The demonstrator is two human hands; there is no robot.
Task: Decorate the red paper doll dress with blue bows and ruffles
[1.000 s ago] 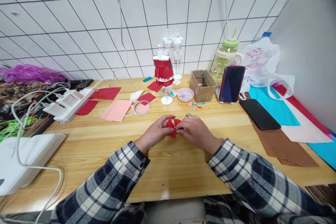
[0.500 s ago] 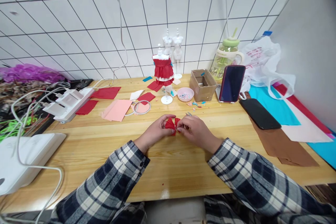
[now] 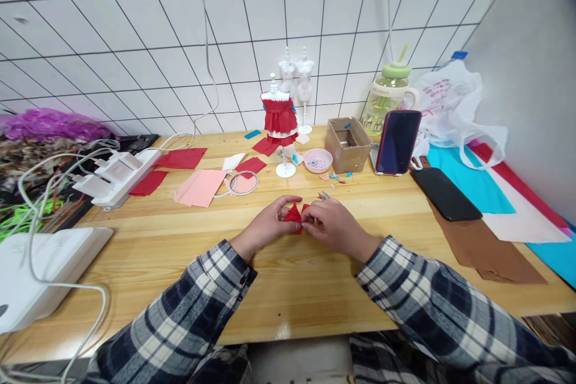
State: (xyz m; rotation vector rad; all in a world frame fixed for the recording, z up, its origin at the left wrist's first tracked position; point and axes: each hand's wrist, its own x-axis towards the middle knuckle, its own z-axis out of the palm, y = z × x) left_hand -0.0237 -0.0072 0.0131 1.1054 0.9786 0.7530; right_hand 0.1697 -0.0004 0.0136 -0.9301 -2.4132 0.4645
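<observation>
Cloth [image 3: 293, 216] | pinched between left hand [image 3: 271, 219] and right hand [image 3: 333, 221], both closed, seemingly keeping folds bunched | bowl [image 3: 318, 170] beyond grip, probably for easy reach

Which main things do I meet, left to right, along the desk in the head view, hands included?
White plastic power strip, salmon-pink square sheet, left hand, small red gathered cloth, right hand, upright dark-screened phone in a dark red case, black phone lying flat.

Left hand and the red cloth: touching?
Touching. The head view shows the left hand holding the red cloth between thumb and fingers, no gap at the thumb.
</observation>
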